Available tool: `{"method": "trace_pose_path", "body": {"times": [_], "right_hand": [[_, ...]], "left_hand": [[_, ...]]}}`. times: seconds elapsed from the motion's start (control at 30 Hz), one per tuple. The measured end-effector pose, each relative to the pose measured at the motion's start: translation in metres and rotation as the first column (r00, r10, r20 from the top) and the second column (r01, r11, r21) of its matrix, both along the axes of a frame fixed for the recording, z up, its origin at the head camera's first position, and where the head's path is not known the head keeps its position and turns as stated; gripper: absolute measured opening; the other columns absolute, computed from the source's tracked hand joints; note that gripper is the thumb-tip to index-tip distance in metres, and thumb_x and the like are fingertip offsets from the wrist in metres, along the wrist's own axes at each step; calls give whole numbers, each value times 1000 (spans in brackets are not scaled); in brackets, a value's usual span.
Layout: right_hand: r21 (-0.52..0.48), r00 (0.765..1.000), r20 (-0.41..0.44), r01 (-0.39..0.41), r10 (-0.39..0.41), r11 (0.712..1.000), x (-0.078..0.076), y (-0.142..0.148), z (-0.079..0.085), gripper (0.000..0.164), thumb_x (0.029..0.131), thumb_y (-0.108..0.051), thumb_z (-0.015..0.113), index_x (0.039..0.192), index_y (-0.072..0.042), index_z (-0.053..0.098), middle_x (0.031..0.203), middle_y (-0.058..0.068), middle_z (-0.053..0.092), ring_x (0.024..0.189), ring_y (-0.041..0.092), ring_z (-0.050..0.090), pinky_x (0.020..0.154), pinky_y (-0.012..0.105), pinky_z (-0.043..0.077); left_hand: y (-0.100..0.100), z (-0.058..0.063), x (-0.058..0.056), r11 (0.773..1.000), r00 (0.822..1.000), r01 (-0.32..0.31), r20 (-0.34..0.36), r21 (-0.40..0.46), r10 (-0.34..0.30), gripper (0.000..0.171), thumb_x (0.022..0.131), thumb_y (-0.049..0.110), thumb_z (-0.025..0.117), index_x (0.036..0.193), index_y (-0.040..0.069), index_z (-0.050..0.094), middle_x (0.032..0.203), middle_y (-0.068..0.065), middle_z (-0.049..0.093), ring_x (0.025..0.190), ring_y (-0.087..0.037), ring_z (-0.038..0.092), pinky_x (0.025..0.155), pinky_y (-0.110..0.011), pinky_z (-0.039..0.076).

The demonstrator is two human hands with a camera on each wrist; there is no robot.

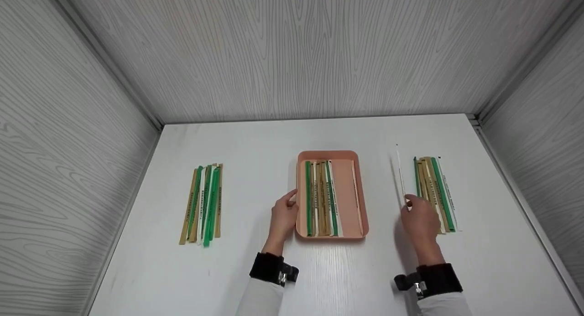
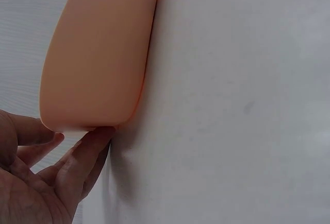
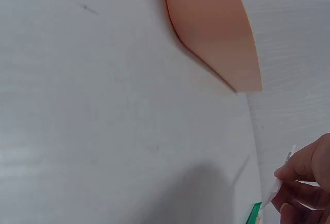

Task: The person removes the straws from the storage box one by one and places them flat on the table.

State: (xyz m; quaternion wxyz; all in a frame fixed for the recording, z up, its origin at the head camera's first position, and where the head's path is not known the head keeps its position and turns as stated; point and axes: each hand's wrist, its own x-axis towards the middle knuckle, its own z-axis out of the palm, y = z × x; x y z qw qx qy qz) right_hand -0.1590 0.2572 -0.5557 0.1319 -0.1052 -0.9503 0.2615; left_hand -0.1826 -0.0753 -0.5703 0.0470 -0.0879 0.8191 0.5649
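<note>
I had a slender white stick (image 1: 400, 172) raised over the surface (image 1: 328, 275), its near end pinched in the grip of my right hand (image 1: 419, 218), beside the mixed right bundle (image 1: 439, 193). To its left sat a pink tray (image 1: 345, 188), with green, white and tan sticks (image 1: 323, 199) lying lengthwise inside. My left hand (image 1: 284, 215), grip loosely spread, touched the tray's left side. Well beyond it lay the left bundle (image 1: 203, 206), similarly coloured.
</note>
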Motion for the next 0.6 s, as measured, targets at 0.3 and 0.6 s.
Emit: {"method": "trace_pose_path", "body": {"times": [0.3,0.6], "right_hand": [[-28,982,124,144,-139,989,6,38,3,31,87,1,54,113,3,69,98,28,68,76,44,66,49,48,46],[-39,973,149,185,-177,982,8,48,0,33,88,-2,56,118,5,67,100,28,64,80,42,65,49,46,46]], "left_hand": [[0,-1,-1,1000,1000,-2,-3,0,2,45,93,0,51,138,4,55,100,-18,68,88,-25,68,73,-35,53],[0,-1,0,999,1000,3,-11,-43,-3,46,93,1,51,138,6,56,100,-15,68,87,-22,67,75,-35,53]]}}
